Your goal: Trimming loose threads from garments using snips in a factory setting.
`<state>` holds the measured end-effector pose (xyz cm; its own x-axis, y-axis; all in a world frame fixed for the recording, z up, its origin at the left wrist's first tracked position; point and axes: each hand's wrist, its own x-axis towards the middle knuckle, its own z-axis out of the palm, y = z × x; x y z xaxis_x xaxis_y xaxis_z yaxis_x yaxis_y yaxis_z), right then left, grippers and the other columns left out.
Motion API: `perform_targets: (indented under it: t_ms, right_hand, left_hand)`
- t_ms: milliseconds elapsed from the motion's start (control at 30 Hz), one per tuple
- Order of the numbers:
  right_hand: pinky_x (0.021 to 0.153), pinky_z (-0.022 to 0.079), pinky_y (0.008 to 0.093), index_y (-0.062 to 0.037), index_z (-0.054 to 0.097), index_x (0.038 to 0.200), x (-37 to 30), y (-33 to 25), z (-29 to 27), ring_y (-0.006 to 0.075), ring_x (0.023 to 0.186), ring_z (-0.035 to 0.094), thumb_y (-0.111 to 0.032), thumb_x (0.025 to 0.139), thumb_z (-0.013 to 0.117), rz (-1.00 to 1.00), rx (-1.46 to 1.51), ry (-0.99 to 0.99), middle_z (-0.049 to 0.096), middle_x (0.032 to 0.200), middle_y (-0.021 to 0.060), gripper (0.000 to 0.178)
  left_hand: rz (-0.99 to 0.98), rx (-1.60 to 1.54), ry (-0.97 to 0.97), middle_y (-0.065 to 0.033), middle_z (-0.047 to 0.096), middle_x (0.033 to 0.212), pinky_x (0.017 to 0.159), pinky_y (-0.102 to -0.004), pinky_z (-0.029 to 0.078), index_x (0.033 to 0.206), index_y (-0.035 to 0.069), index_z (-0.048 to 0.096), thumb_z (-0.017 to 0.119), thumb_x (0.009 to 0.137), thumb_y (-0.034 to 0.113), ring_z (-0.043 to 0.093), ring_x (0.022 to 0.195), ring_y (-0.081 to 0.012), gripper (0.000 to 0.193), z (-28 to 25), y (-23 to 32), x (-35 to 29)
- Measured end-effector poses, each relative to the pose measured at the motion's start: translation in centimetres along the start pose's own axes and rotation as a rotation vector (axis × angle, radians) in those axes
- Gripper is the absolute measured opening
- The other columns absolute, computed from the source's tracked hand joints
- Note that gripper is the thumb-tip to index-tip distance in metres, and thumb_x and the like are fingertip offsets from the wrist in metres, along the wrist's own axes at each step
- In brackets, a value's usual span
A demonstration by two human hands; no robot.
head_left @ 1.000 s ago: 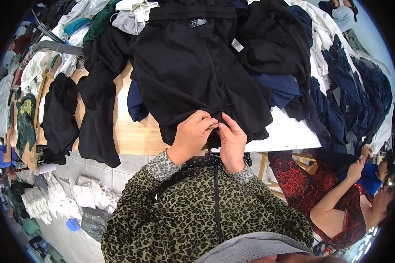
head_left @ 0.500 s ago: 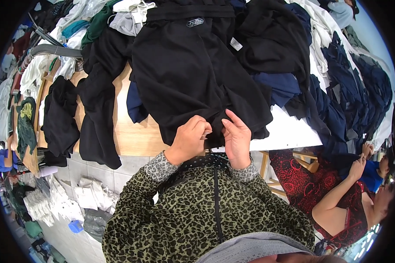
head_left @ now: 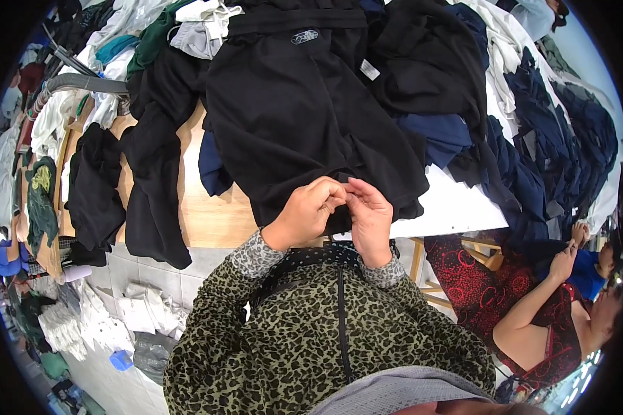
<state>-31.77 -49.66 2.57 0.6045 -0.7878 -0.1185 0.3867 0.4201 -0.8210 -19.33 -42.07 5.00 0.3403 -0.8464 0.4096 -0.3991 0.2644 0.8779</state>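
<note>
A black garment point(head_left: 277, 104) lies spread in front of me, its wide waistband at the far end and a clear oval sticker point(head_left: 304, 36) just below the band. Over its near edge, my left hand point(head_left: 310, 213) is closed with the fingers curled in. My right hand point(head_left: 371, 220) meets it there, thumb and forefinger pinched against the left fingertips. Whatever sits between the fingers is too small or hidden to make out. Both hands are right at the bunched near hem of the black cloth.
More black garments point(head_left: 429, 62) and navy cloth point(head_left: 436, 138) lie to the right, with black pieces point(head_left: 152, 180) hanging over the wooden table edge point(head_left: 214, 221) at left. A grey hose point(head_left: 86, 81) is at far left. Another person point(head_left: 533, 325) sits close on the right. Bundles point(head_left: 149, 304) rest on the floor.
My hands have come together, the left moving slightly right and the right fingers closing from a looser spread into a pinch. The garment lies nearly as before.
</note>
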Motion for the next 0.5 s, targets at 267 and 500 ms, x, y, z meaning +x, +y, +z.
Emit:
perform_targets:
  t_ms: [267,500]
  right_hand:
    - [0.08,0.046,0.0214,0.0046,0.065,0.098,0.5,0.1,-1.0,0.0121,0.087,0.06,0.008,0.082,0.057,-0.077,-0.302,0.047,0.064,0.096,0.0089,0.019]
    - [0.07,0.044,0.0183,0.0053,0.063,0.093,0.4,-0.6,-0.2,0.0063,0.08,0.055,-0.003,0.087,0.058,-0.17,-0.609,-0.107,0.062,0.088,0.0036,0.011]
  left_hand:
    - [-0.107,-0.003,-0.011,-0.0077,0.055,0.076,0.058,-0.0252,0.045,0.083,-0.001,0.053,0.055,0.085,-0.001,0.055,0.062,-0.0156,0.003,0.0,0.1,-0.2]
    - [-0.002,0.077,-0.018,-0.0111,0.057,0.081,0.058,-0.0332,0.047,0.084,0.001,0.053,0.06,0.081,0.001,0.059,0.067,-0.028,0.008,0.1,-0.1,2.0]
